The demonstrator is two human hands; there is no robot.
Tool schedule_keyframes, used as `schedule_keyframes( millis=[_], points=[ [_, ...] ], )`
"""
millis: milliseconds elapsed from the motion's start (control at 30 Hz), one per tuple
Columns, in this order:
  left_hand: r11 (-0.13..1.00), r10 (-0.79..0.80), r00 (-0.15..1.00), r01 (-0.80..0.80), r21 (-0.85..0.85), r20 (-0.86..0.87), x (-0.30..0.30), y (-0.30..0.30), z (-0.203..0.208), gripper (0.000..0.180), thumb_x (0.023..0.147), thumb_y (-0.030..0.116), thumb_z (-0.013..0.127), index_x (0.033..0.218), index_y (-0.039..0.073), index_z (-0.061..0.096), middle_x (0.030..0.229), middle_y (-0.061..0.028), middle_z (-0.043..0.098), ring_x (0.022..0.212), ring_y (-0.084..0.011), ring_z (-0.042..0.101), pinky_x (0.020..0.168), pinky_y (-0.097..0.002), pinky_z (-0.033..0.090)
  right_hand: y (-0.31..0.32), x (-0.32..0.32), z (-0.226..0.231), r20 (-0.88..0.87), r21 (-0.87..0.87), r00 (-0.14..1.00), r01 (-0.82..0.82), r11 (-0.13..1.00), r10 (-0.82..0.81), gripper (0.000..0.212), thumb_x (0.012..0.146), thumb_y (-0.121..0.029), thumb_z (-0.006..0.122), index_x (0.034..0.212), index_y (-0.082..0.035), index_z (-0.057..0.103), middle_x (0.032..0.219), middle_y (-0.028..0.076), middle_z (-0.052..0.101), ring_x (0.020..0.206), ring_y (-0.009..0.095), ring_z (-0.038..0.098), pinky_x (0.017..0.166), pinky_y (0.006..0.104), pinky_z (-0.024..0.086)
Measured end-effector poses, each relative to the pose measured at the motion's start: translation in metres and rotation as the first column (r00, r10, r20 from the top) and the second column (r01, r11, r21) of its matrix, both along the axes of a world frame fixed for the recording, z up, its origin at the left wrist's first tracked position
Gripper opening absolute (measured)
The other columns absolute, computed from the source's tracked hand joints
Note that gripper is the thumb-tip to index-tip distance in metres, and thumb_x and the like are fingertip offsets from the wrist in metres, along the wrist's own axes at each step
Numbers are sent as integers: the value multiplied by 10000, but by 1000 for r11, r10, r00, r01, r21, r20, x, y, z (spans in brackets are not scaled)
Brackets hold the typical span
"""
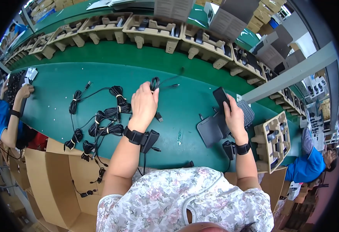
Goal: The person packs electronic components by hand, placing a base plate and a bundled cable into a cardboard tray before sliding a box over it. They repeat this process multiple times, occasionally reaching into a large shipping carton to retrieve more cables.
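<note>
My left hand (pixel 144 103) is closed on a bundled black cable (pixel 155 83), pinched above the green table; one plug end sticks out to the right. My right hand (pixel 234 116) grips a slim black oblong device (pixel 220 97), tilted upward. Just below it lies a dark grey flat panel-like part (pixel 211 130) with small prongs. Partly behind my right hand sits a stack of grey ribbed pieces (pixel 247 113). Left of my left hand several tied black cables (pixel 109 112) lie spread and tangled, some hanging over the front edge.
A pulp tray (pixel 272 141) with dark parts stands at the right. More filled pulp trays (pixel 154 29) line the raised back shelf. An open cardboard box (pixel 57 181) is below the left edge. A grey post (pixel 293 73) slants across the right. Co-workers sit at both sides.
</note>
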State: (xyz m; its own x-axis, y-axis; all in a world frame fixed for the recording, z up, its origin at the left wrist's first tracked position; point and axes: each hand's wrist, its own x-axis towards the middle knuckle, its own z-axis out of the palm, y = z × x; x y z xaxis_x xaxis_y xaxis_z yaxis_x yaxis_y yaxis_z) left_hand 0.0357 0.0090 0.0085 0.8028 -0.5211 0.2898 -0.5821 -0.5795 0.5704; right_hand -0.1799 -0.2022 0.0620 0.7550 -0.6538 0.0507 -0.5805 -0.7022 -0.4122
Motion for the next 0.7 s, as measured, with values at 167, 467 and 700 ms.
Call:
schedule_keyframes(
  millis=[167, 467, 700],
  points=[
    [924, 61, 995, -88, -372, -85, -2, -9, 13, 390, 791, 146, 668, 1097, -16, 488, 903, -188, 567, 878, -343, 567, 749, -429, 457, -23, 25, 4, 403, 96, 911, 47, 994, -82, 265, 933, -122, 514, 1167, 2, 515, 973, 62, 648, 867, 158, 605, 731, 259, 458],
    [992, -50, 990, 65, -111, 135, -2, -11, -9, 403, 763, 110, 667, 1109, -3, 491, 983, -152, 554, 912, -323, 539, 795, -412, 427, -94, 103, 11, 797, 552, 506, -389, 738, -330, 192, 914, -64, 533, 1091, -27, 468, 902, 31, 619, 766, 86, 565, 628, 199, 436],
    [995, -93, 990, 95, -19, 105, -9, -8, -9, 422, 749, 115, 670, 1124, 19, 502, 989, -125, 556, 949, -300, 510, 842, -404, 384, -191, 153, 12, 762, 563, 489, -177, 807, -425, 250, 887, -87, 580, 1093, -26, 451, 904, 45, 607, 652, 77, 515, 475, 195, 345]
  ],
)
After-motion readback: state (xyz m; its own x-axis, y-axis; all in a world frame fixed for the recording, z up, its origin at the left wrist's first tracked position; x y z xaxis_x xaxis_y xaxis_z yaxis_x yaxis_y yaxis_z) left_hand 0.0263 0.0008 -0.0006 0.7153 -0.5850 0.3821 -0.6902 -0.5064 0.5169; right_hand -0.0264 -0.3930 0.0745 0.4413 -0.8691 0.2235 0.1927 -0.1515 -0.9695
